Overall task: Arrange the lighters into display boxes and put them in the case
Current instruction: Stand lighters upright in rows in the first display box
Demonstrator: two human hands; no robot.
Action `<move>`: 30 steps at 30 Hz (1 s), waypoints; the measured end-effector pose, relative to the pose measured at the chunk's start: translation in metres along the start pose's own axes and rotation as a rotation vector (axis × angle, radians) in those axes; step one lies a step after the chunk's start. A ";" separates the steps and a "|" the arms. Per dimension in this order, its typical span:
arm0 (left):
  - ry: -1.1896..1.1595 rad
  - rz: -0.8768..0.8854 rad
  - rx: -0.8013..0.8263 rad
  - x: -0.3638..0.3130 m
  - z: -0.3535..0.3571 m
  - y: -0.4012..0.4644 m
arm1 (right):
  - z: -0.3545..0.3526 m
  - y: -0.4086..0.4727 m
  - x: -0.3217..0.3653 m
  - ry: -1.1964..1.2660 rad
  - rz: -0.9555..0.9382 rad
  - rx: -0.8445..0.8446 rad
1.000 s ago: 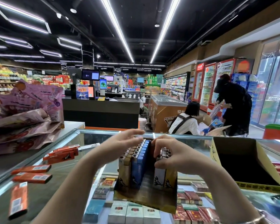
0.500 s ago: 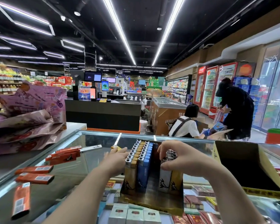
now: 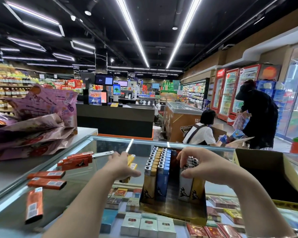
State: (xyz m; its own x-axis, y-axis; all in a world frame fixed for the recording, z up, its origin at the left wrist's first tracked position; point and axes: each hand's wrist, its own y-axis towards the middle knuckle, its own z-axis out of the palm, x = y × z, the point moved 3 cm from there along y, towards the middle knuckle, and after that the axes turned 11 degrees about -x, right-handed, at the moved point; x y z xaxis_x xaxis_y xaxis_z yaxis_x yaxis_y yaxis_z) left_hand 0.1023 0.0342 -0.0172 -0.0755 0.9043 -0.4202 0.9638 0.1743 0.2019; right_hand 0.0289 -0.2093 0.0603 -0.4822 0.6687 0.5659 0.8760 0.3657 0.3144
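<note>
Head view, lighters [image 3: 159, 167], label writing seemingly unreadable

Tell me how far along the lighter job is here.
Partly done: the display box holds yellow and blue rows on its left and white and yellow ones under the right hand, with a gap between. The left hand reaches loose yellow lighters on the glass. Nothing is cased yet.

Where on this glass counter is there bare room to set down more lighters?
Bare glass lies between the orange flat packs and the left hand. Crowded: the gold cardboard display box beneath the right hand, the open black carton beside it.
</note>
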 end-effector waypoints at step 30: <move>-0.684 -0.085 -0.072 -0.020 -0.028 -0.017 | -0.014 0.003 -0.002 0.383 -0.071 -0.452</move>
State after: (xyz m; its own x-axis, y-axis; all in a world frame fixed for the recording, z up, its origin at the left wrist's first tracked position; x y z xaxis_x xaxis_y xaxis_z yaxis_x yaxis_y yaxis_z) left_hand 0.0801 0.0245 0.0127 0.0508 0.4414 -0.8958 0.9406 0.2803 0.1915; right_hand 0.0326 -0.2185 0.0706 -0.5799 0.3411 0.7398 0.7940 0.0333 0.6070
